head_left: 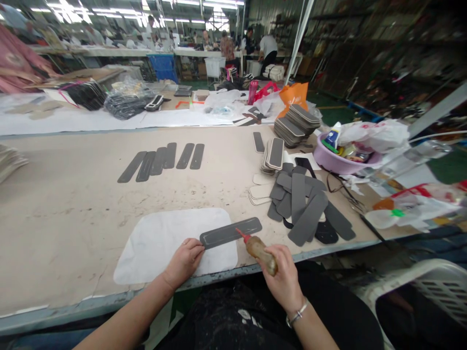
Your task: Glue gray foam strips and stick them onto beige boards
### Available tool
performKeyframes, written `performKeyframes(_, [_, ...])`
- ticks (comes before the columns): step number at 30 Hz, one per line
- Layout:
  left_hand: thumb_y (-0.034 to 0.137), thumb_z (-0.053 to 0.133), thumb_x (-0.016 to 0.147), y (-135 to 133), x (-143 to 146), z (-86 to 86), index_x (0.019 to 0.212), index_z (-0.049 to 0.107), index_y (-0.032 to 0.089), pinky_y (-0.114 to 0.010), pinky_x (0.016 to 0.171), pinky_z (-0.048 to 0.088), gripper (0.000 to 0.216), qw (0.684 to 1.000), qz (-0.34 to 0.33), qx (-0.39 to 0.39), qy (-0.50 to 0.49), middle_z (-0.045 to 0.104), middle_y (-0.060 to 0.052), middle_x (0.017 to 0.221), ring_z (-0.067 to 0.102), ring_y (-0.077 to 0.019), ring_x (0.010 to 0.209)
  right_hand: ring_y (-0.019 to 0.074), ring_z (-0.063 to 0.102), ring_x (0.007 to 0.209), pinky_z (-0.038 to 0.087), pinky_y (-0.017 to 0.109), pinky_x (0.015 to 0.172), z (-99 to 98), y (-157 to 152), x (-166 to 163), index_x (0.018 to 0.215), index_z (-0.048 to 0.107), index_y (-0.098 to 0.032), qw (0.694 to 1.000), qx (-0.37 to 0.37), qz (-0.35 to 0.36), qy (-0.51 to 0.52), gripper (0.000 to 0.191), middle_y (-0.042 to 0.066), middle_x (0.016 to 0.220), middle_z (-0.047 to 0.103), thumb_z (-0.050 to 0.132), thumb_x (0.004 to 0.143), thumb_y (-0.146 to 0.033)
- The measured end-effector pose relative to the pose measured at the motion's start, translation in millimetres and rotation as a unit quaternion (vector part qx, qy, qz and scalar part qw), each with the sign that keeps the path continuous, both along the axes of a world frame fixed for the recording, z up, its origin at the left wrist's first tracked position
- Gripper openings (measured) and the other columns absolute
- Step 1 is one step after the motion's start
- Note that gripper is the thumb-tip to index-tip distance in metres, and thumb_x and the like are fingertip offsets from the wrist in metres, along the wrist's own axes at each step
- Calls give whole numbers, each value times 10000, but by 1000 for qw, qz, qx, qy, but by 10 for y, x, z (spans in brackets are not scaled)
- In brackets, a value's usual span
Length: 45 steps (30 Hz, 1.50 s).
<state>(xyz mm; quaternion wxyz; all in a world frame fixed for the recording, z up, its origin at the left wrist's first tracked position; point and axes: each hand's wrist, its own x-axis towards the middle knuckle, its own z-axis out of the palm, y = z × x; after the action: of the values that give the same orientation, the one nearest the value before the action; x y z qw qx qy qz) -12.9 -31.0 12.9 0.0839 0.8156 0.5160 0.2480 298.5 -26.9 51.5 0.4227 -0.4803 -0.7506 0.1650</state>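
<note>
A long dark grey strip (228, 234) with rounded ends lies partly on a white sheet (153, 243), a pale line running round inside its border. My left hand (186, 260) pinches the strip's left end between thumb and fingers. Wrapped in my right hand (282, 272) is a yellowish-brown glue bottle (260, 253); its red nozzle points at the strip's right half, at or just above the surface. To the right, a loose heap of grey strips (299, 194) spreads over the table. Further back on the left, several grey strips (156, 160) lie in a row.
Stacked pieces (273, 155) and a taller stack (295, 125) stand at the right. A purple basin (343, 163) holds bottles and plastic bags. A white plastic chair (419, 282) is at lower right. Across the back lie bundles and an orange bag (294, 95); people work beyond.
</note>
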Motion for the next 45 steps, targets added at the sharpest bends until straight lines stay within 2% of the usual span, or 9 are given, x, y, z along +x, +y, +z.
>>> performKeyframes(3, [136,498,863,36,9,49,800,673,170,-307,721,506,189,999,0,-23,32,604,-61,794,560,-167,777,226,513,895,508,387,756,50,-8,-274,1072,520,-231,997,-30,73,2,314,74,978,497,552,796,-85])
performKeyframes(6, [131,501,854,61,13,79,790,675,172,-297,706,505,189,998,-4,-27,48,602,-56,777,562,-161,754,223,506,879,509,382,745,50,-3,-387,1052,538,-233,993,-45,103,-25,354,66,954,499,527,759,-34])
performKeyframes(9, [133,509,848,75,10,75,792,672,167,-296,701,505,176,998,-7,-26,57,603,-56,788,558,-161,744,231,505,884,511,402,752,-18,17,-260,1066,535,-234,996,-41,72,-36,363,71,958,500,522,758,-44])
performKeyframes(14, [121,517,843,98,4,51,755,654,165,-303,708,495,169,997,-12,-32,68,583,-52,771,540,-170,745,251,507,924,499,439,788,-136,79,185,1095,520,-232,999,-8,-26,-45,304,83,991,491,562,808,-139])
performKeyframes(20, [105,471,849,109,18,101,762,638,169,-283,701,494,199,995,-37,-31,86,575,-52,778,539,-169,757,252,526,908,498,441,779,-58,181,393,1079,521,-222,995,32,-82,-40,249,83,972,520,600,846,-262])
performKeyframes(24, [103,445,838,124,8,105,735,620,177,-277,707,499,216,991,-53,-33,114,581,-47,779,552,-170,753,249,525,897,499,443,775,-23,289,386,1068,525,-222,995,35,-85,-38,228,80,962,522,587,855,-277])
performKeyframes(29, [104,433,834,152,-10,86,689,587,183,-275,689,494,226,988,-57,-49,133,576,-36,774,551,-172,743,257,518,919,490,450,795,-80,338,415,1086,522,-223,995,11,-79,-52,241,84,979,516,579,855,-261])
performKeyframes(37, [68,460,813,150,-2,71,688,552,179,-294,704,495,190,988,-65,-34,136,546,-40,771,532,-181,756,252,532,915,501,438,804,-87,110,464,1092,522,-226,994,25,-92,-46,251,88,986,513,591,853,-264])
performKeyframes(45, [57,449,814,155,-2,59,729,544,182,-297,729,495,179,987,-74,-17,145,536,-43,797,523,-179,766,243,522,921,493,409,786,-100,-15,301,1094,515,-228,997,-22,-65,20,250,83,999,509,595,858,-249])
